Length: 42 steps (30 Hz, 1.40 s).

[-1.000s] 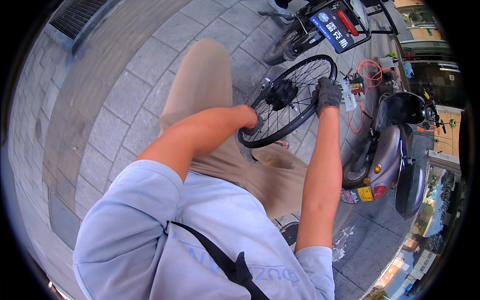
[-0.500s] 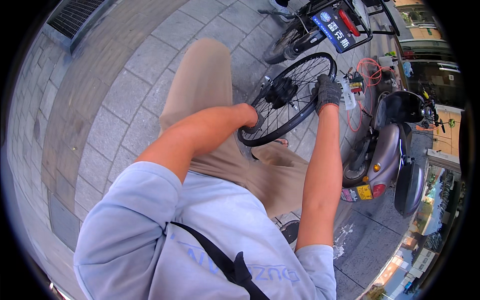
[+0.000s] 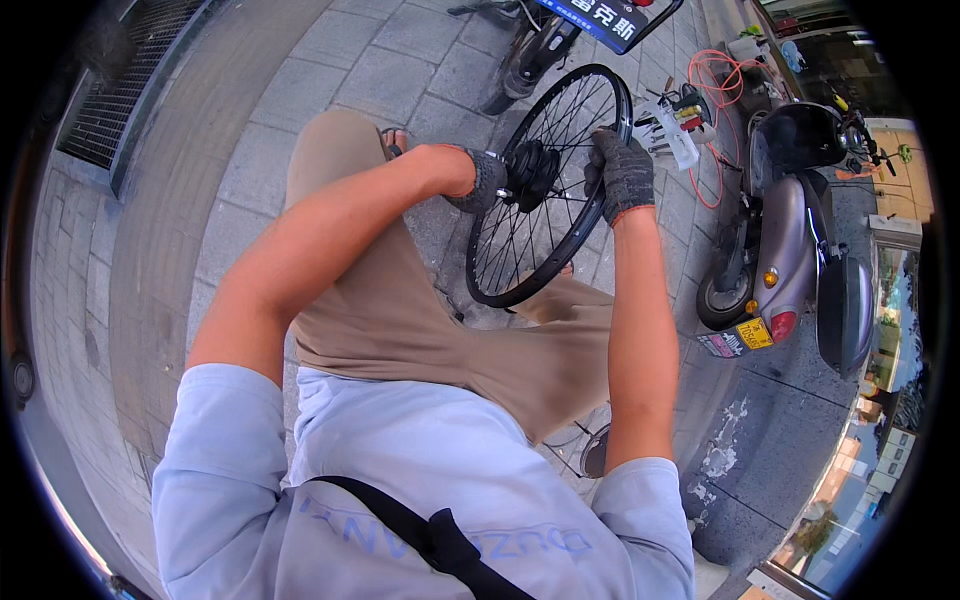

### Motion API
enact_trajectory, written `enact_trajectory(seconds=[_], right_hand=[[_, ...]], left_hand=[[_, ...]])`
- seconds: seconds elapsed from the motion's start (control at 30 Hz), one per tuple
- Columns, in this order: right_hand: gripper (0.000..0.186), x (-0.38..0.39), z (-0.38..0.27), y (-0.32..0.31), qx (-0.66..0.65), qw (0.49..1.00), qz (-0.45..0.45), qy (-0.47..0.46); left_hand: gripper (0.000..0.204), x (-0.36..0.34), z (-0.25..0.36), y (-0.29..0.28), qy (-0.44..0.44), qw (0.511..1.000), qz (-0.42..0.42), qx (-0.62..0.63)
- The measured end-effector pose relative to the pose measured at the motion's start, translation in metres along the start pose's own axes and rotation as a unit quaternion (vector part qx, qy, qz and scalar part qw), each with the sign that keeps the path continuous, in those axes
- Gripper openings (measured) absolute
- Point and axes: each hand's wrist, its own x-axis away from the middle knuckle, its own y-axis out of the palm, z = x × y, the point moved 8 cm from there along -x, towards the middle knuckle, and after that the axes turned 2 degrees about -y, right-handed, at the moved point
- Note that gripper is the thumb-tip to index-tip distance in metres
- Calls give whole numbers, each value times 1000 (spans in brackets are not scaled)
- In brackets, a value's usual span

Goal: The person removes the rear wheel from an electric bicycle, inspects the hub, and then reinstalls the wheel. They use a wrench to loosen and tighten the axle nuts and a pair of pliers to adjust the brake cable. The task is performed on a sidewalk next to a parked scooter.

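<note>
A black spoked wheel [image 3: 549, 262] with a thick black hub motor [image 3: 532, 175] stands tilted between my knees, with no tyre on its rim. My right hand [image 3: 622, 178], in a dark grey knit glove, is closed round the rim on the right side. My left hand [image 3: 478, 180], gloved the same way, is closed at the left end of the hub, by the silver axle. Its fingertips are partly hidden, so the exact hold there is unclear.
A bike with a blue plate [image 3: 600, 22] stands ahead. On the right are a purple-grey scooter [image 3: 787, 235], an orange hose [image 3: 712, 75] and a white tray [image 3: 668, 135] with tools. A metal grate [image 3: 130, 100] lies far left; grey paving [image 3: 385, 82] surrounds me.
My left hand has gone from the lower left rim up to the hub's axle end. My right hand stays on the rim. The view has shifted, and the wheel stands more upright.
</note>
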Motion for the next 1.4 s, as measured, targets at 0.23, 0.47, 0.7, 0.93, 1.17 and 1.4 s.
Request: enact_trajectory(seconds=[0.23, 0.47, 0.7, 0.93, 1.17, 1.4], right_hand=[[13, -18, 0, -19, -14, 997, 29, -67], [15, -34, 0, -45, -51, 998, 42, -16], [16, -77, -26, -75, 134, 988, 8, -72], [21, -125, -46, -142, 178, 984, -27, -16], [34, -183, -65, -183, 408, 912, -25, -28], [45, -256, -75, -229, 617, 760, 100, -177]], left_hand=[[23, -2, -55, -25, -25, 993, 96, 65], [28, -43, -35, -15, -15, 999, -33, -15], [30, -64, -39, -27, 8, 999, -31, -7], [39, -64, -28, -33, -12, 997, -74, -7], [37, -60, -15, -37, -34, 992, -119, -29], [35, -69, -19, -38, -12, 993, -116, -12]])
